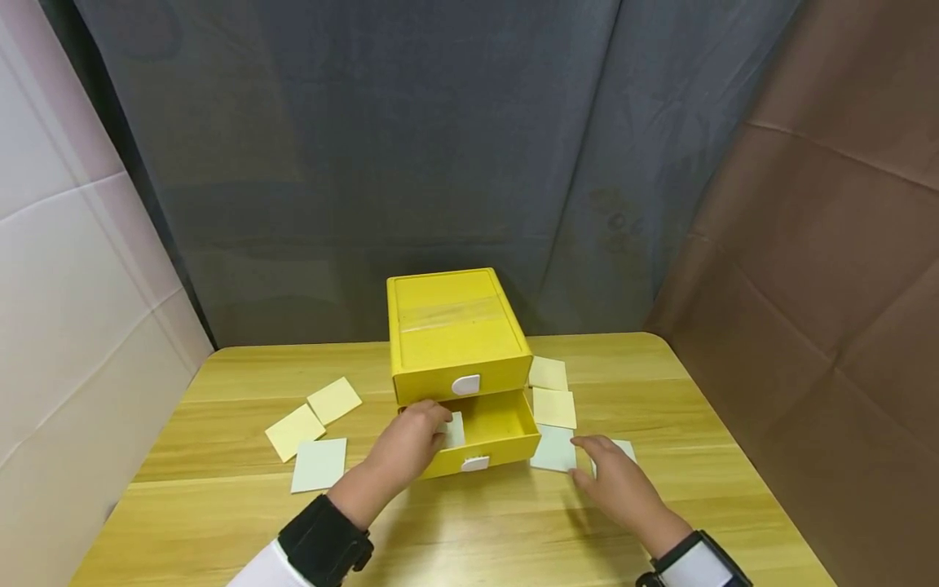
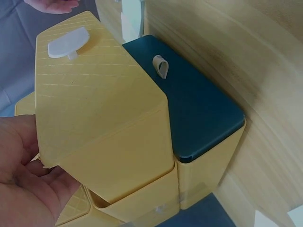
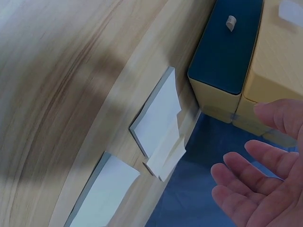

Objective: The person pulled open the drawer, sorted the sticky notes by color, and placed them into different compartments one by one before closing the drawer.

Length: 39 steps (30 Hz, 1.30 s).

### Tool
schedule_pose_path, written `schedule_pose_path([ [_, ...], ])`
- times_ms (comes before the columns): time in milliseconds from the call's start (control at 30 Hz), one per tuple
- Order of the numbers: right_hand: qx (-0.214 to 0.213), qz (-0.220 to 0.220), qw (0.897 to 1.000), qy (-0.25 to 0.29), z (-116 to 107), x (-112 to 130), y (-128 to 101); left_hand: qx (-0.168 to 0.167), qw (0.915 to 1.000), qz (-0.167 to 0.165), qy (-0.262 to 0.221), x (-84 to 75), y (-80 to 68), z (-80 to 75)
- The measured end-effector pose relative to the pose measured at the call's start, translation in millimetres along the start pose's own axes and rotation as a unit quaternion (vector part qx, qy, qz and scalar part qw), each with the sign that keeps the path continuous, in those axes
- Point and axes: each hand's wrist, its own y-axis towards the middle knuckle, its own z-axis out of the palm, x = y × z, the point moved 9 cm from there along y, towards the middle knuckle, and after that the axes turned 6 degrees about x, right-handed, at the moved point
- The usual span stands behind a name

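Note:
My left hand [image 1: 420, 436] reaches over the left side of a pulled-out yellow drawer [image 1: 506, 452] with a white handle. Between its thumb and fingers it pinches a white sticky-note pad [image 1: 456, 430] inside the drawer. In the left wrist view the left hand [image 2: 33, 175] is at the drawer's rim, and the pad is hidden. My right hand [image 1: 616, 481] hovers beside the drawer with relaxed fingers and holds nothing. Close to its fingertips lies a white pad [image 1: 553, 450], and another white pad [image 1: 625, 450] is partly covered by the hand.
Above the drawer is the yellow cabinet's top [image 1: 458, 314]. A dark teal drawer [image 2: 199, 99] sits beneath the pulled-out one. Two yellow pads [image 1: 553, 408] lie right of the cabinet. At the left lie another white pad [image 1: 319, 465] and two yellow pads [image 1: 334, 399].

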Motion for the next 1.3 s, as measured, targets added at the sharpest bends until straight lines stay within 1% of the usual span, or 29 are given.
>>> schedule_pose_path([
  [133,0.002,-0.001,1.0,0.001,-1.4,0.3,0.4,-0.006,0.9999,-0.003,-0.01,1.9,-2.4,-2.7],
  [267,0.006,-0.005,1.0,0.001,-0.8,0.7,0.8,-0.031,0.9994,-0.002,-0.017,5.0,-8.7,-12.0],
  [367,0.007,-0.005,1.0,0.002,-0.1,0.5,0.0,-0.054,0.9983,-0.01,-0.022,9.6,-17.5,-21.1],
  [467,0.01,-0.006,1.0,0.005,1.2,0.7,-0.9,-0.077,0.9962,-0.033,-0.021,19.3,-28.5,-29.8],
  [567,0.01,-0.007,1.0,0.006,1.7,1.4,-1.8,-0.098,0.9934,-0.058,-0.015,32.6,-38.8,-37.8],
  [700,0.008,-0.008,1.0,0.006,1.2,2.1,-2.8,-0.105,0.9909,-0.083,-0.003,52.0,-50.0,-45.5],
  [833,0.011,-0.006,1.0,0.005,1.3,1.5,-3.8,-0.095,0.99,-0.104,0.006,71.1,-60.1,-50.1],
  [967,0.012,-0.001,1.0,0.006,1.3,-0.4,-5.4,-0.07,0.9901,-0.121,0.012,89.5,-66.7,-49.9],
  [1067,0.014,0.001,1.0,0.006,1.5,-1.9,-6.8,-0.04,0.9906,-0.129,0.02,101.6,-69.9,-45.4],
  [1167,0.014,0.002,1.0,0.005,1.9,-3.1,-8.4,-0.002,0.9904,-0.136,0.021,112.3,-73.1,-37.7],
  [1300,0.013,0.001,1.0,0.006,2.6,-4.7,-10.3,0.049,0.9876,-0.149,0.014,123.7,-77.8,-26.1],
])
